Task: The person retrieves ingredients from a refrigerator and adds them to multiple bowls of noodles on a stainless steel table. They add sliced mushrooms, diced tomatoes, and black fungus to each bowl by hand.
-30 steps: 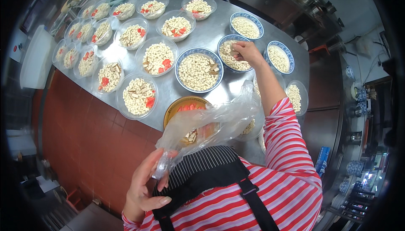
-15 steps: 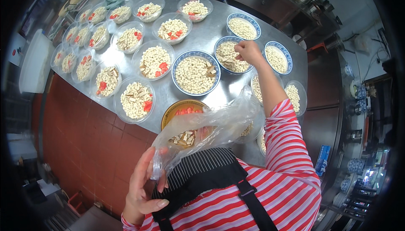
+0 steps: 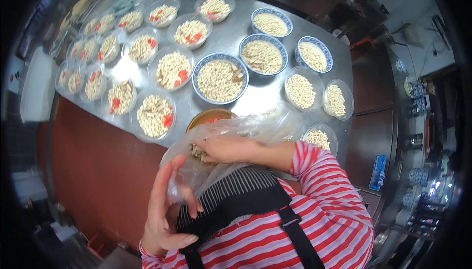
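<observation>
A clear plastic bag (image 3: 275, 121) hangs in front of my apron, its edge caught in the fingers of my left hand (image 3: 164, 215). My right hand (image 3: 221, 148) is inside the bag's mouth, by small brown-and-white chopped pieces (image 3: 197, 152); its fingertips are hidden there. Beyond the bag, the rim of a brown bowl (image 3: 209, 114) shows, with bits of red inside. Closest past it stands a blue-patterned bowl (image 3: 221, 97) of pale kernels with several brown pieces at its right side. Another blue-patterned bowl (image 3: 264, 55) of kernels bears brown pieces near its front.
Clear plastic bowls (image 3: 152, 116) of kernels, many topped with red and brown pieces, crowd the steel table (image 3: 162, 87) at left. More plastic bowls (image 3: 301, 89) with plain kernels stand at right, beside two blue-patterned bowls (image 3: 314, 55). A white tub (image 3: 39, 87) is at far left.
My right hand has come back from the blue-patterned bowl into the bag. More brown pieces lie in that bowl's front. My left hand stays at the bag's edge.
</observation>
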Available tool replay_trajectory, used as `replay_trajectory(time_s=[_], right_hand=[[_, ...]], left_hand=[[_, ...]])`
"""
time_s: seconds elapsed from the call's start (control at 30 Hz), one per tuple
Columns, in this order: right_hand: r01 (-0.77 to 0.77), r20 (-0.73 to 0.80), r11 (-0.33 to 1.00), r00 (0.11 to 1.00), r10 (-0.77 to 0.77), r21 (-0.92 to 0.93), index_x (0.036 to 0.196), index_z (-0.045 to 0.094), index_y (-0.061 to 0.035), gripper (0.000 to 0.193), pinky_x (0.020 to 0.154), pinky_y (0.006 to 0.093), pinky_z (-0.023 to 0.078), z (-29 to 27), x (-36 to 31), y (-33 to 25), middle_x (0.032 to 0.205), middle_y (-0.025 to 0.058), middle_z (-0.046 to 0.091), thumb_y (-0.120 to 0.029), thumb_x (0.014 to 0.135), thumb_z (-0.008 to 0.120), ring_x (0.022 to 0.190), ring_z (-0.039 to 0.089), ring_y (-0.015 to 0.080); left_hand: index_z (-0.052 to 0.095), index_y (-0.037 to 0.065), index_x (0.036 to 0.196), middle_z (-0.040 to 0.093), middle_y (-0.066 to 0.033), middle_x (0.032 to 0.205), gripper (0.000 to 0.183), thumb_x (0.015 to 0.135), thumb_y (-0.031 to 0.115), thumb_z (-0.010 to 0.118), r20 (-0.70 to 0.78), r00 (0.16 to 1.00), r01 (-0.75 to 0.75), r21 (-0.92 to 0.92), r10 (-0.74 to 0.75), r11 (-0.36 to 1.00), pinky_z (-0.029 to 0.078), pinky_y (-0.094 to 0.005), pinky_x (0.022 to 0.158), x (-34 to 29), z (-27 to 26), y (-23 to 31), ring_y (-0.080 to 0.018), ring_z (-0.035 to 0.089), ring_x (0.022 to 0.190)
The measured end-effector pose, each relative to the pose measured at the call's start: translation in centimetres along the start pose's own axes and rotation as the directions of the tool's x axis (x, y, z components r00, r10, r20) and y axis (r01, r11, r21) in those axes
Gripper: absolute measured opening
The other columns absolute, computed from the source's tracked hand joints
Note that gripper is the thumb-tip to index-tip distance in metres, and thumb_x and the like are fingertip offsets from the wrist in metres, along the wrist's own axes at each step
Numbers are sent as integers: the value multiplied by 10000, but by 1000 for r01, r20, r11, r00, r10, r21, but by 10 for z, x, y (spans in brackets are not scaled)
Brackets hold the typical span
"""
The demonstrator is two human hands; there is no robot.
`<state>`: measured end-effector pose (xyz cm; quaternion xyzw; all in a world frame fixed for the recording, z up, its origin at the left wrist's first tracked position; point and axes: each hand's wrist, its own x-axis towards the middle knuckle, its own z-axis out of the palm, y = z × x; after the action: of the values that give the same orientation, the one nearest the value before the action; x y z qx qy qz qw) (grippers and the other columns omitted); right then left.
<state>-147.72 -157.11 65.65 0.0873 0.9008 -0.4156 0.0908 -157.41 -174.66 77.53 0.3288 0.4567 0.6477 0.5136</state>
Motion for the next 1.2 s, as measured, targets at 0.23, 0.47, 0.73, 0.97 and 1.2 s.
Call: replay_trajectory(time_s=[0.23, 0.47, 0.73, 0.97, 1.2], right_hand=[[-198, -71, 980, 978, 197, -7, 1052, 499, -50, 265, 698, 434, 466, 27, 3, 31, 901, 196, 594, -192, 840, 432, 816, 588, 367], [-99, -219, 994, 972, 89, -36, 983, 565, -82, 268, 795, 446, 417, 45, 4, 60, 1048, 179, 560, -249, 851, 401, 977, 535, 350], [-18, -375, 986, 923, 80, 166, 946, 583, -81, 258, 664, 417, 447, 40, 16, 66, 827, 130, 614, -256, 834, 430, 743, 594, 325], [-82, 208, 618, 969, -135, 782, 1018, 562, -64, 278, 496, 254, 424, -80, -45, 33, 737, 42, 586, -287, 864, 499, 536, 529, 107], [128, -353, 658, 909, 221, 742, 1093, 557, -53, 289, 465, 197, 405, -210, -82, 87, 841, 40, 595, -228, 864, 537, 487, 471, 57]], left_hand=[[95, 41, 1387, 146, -165, 1427, 1082, 559, 201, 773, -8, 1000, -19, -20, 19, 1000, 471, -296, 665, 10, 17, 6, -143, 494, 662], [108, -12, 1367, 199, -180, 1411, 1062, 578, 242, 773, -48, 994, -95, -22, 94, 995, 498, -266, 565, 28, 33, -2, -144, 514, 570], [110, -30, 1361, 194, -188, 1410, 1034, 605, 253, 757, -50, 991, -126, 31, 128, 992, 504, -268, 565, 46, 42, -5, -141, 517, 576], [165, -30, 1348, 237, -187, 1384, 989, 603, 251, 751, -130, 983, -134, -21, 130, 991, 499, -270, 563, 58, 36, -6, -145, 513, 583], [212, -37, 1333, 286, -180, 1356, 946, 598, 231, 744, -171, 981, -108, -72, 95, 992, 495, -271, 566, 67, 23, -6, -149, 522, 602]])
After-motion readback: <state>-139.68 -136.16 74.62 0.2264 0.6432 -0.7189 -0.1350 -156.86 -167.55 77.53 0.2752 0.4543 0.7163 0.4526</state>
